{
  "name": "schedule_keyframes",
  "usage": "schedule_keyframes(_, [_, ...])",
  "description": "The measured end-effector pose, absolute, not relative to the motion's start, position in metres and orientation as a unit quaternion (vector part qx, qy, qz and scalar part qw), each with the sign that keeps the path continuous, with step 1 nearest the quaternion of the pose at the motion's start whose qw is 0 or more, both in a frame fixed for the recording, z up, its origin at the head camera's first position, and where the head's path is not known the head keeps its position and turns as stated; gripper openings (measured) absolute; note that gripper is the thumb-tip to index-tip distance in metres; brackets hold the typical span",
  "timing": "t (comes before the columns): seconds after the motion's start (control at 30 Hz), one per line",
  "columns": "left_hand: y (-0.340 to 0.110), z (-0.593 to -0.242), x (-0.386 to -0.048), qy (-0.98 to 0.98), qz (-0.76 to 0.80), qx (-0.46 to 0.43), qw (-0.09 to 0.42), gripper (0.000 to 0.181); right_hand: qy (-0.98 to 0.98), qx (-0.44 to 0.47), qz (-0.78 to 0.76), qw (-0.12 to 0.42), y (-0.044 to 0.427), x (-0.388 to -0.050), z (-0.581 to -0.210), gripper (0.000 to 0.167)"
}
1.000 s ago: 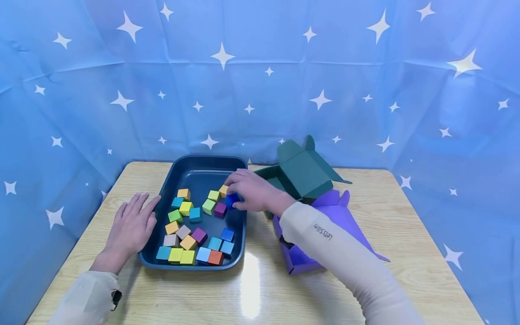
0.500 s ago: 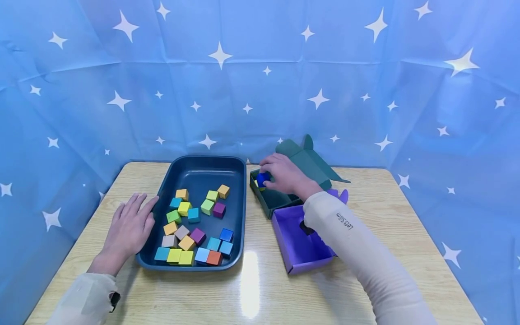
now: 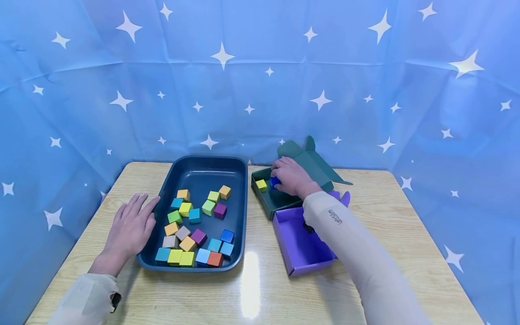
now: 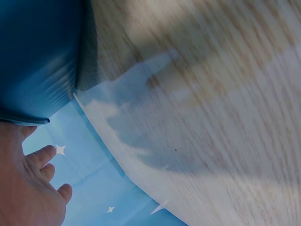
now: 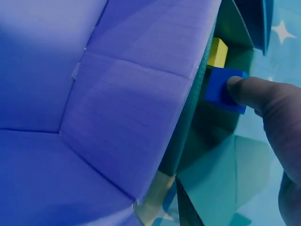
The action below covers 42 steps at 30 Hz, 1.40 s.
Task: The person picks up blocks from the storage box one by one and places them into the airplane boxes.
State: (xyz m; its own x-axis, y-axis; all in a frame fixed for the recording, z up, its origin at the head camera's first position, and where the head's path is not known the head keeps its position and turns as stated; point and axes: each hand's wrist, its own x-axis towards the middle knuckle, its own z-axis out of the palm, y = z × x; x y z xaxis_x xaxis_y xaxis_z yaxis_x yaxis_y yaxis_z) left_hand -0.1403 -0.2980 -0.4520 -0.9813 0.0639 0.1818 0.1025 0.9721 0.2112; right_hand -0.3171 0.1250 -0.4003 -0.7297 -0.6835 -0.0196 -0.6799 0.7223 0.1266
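Your right fingers point(image 5: 251, 92) pinch a blue cube point(image 5: 218, 85) inside the green box point(image 3: 265, 203), yellow cube point(image 3: 261, 185) left of them; your left fingers point(image 3: 151, 206) extend, empty, beside the tray point(image 3: 207, 178). Placing appears underway; release seems next.

We hold our left hand point(image 3: 127, 225) with fingers straight, back upward; our right hand point(image 3: 291, 176), arm point(image 3: 351, 243) outstretched, pinches between thumb and fingers.

Blocks point(image 3: 195, 215) look smooth, kinda satiny. Green box point(image 3: 278, 198) and purple box point(image 3: 300, 243): matt card. Tray point(image 3: 203, 180) has a slick sheen, tabletop point(image 3: 183, 298) glossy wood-grain, backdrop point(image 3: 264, 122) creased cloth.
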Motion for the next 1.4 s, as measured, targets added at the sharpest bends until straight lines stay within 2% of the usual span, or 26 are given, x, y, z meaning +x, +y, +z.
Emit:
schedule_keyframes(0.93, [-0.292, -0.454, -0.142, -0.988, -0.114, -0.050, 0.088, 0.047, -0.943, 0.318, -0.100, -0.017, 0.115, -0.331, -0.431, 0.034])
schedule_keyframes(1.23, [-0.295, -0.454, -0.142, -0.988, -0.111, -0.049, 0.095, 0.046, -0.942, 0.325, -0.084, -0.007, 0.115, -0.332, -0.421, 0.032])
schedule_keyframes(1.4, [-0.298, -0.453, -0.141, -0.989, -0.108, -0.044, 0.094, 0.046, -0.938, 0.345, -0.039, 0.011, 0.114, -0.326, -0.405, 0.029])
